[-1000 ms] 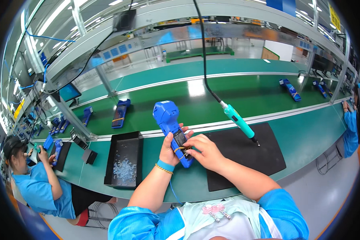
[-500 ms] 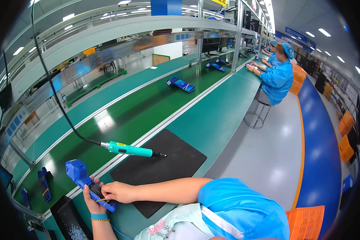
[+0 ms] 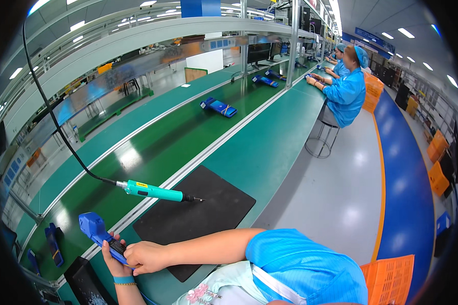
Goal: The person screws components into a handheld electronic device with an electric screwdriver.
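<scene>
A blue handheld terminal (image 3: 92,226) with a dark recess along its handle is tilted at the lower left, over the near bench edge. My left hand (image 3: 113,260) is wrapped round its handle from beneath. Across the handle's lower end, my right hand (image 3: 147,256) is closed in a pinch on a thin yellowish rubber band (image 3: 129,266). That hand hides most of the band and the lower end of the terminal. A teal electric screwdriver (image 3: 155,191) hangs on a black cable over the black mat (image 3: 219,203), away from both hands.
Several banded blue terminals (image 3: 219,107) lie along the green conveyor (image 3: 173,134). Beside my left forearm stands a black tray (image 3: 81,277) with small pale bits. Co-workers in blue (image 3: 347,96) sit farther along the bench. An orange crate (image 3: 389,279) is behind my right side.
My right hand has shifted over the terminal's lower end, which showed before and is now covered. My left hand keeps its hold. The whole view has turned slightly.
</scene>
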{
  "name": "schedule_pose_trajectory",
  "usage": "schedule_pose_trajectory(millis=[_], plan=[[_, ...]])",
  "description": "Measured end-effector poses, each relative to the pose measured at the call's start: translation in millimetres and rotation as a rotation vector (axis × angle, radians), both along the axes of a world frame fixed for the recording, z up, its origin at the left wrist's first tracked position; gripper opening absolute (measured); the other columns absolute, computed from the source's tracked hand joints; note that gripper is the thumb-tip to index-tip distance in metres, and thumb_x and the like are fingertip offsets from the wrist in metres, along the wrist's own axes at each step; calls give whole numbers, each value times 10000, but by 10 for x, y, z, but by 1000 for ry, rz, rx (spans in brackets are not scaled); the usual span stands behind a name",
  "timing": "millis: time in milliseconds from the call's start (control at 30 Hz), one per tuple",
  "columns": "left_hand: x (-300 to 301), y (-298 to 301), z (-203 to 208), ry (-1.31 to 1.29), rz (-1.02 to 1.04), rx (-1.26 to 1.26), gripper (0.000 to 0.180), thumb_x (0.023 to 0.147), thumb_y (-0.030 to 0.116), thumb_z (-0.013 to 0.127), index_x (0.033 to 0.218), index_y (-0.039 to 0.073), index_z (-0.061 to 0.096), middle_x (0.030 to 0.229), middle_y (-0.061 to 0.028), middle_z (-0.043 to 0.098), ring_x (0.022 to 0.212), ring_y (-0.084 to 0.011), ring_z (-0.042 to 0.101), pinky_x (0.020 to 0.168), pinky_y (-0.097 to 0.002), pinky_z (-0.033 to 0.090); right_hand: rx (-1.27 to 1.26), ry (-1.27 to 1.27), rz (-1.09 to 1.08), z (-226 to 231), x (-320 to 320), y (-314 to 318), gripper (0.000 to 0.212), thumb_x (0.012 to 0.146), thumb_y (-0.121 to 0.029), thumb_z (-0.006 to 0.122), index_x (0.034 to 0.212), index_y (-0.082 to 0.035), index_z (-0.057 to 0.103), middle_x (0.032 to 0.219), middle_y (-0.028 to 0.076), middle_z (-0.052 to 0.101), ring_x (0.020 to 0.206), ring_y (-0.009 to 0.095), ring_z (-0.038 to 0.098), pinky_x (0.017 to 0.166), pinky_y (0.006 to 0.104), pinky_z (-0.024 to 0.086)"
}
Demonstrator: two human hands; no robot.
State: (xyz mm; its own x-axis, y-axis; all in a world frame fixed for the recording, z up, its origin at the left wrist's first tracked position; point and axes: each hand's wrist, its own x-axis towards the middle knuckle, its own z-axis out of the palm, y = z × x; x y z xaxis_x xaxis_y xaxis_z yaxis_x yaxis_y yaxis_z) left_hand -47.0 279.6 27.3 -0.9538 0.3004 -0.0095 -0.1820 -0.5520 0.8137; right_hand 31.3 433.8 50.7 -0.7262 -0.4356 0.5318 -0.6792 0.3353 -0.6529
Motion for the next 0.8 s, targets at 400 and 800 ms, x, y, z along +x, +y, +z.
schedule_pose_trajectory(millis=[400, 800], plan=[[-12, 13, 73, -204, -28, 212, 399, 884, 494, 650, 982, 118, 559, 907, -38, 618, 896, -223, 621, 790, -495, 526, -20, 414, -308, -51, 86, -31, 182, 715, -220, 774, 735, -118, 625, 767, 11, 537, 711, 219, 585, 616, 351, 514], [-66, -356, 438, -249, 54, 401, 589, 853, 570, 634, 1071, 30, 546, 1018, -90, 615, 954, -240, 627, 885, -446, 509, -57, 430, -216, -64, 106, -82, 230, 829, -178, 723, 706, -76, 557, 686, 30, 515, 549, 183, 563, 480, 337, 461]])
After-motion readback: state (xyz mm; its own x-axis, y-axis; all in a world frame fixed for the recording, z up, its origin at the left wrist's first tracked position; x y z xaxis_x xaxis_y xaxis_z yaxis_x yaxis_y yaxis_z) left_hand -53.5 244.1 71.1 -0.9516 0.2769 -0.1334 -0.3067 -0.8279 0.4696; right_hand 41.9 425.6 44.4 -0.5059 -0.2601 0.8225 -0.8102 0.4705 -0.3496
